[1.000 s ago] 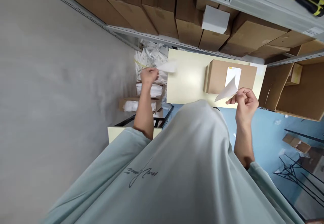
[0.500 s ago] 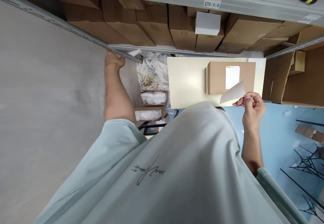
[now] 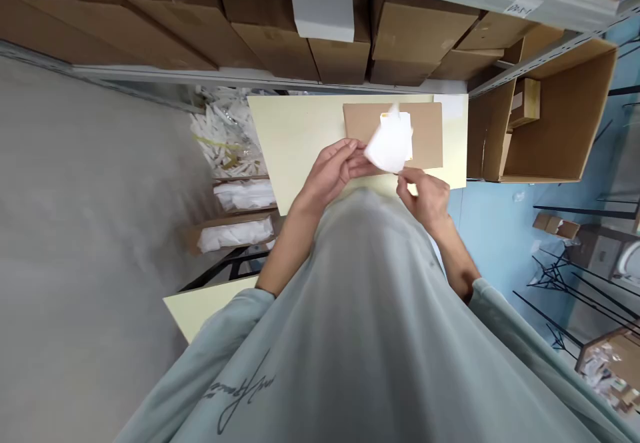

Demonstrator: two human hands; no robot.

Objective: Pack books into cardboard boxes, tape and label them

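Note:
A flat brown cardboard box (image 3: 427,136) lies on the cream tabletop (image 3: 295,129), with a white label (image 3: 406,123) stuck on its top, partly covered. Over the label hangs a small curled white paper slip (image 3: 387,146), slightly blurred. My right hand (image 3: 425,196) pinches the slip's lower corner between thumb and fingers. On the other side, my left hand (image 3: 335,169) reaches in with its fingers stretched out, the tips at the slip's left edge; whether they touch it I cannot tell.
Cardboard boxes (image 3: 270,36) line the shelf above the table, a white box (image 3: 323,9) among them. An open carton (image 3: 555,123) stands to the right. White scraps (image 3: 227,129) pile up left of the table, above boxes of white packing (image 3: 245,194).
My left hand has left the shelf post and come over to the slip. The slip, in my right hand, has moved up over the box's label. The view has shifted right.

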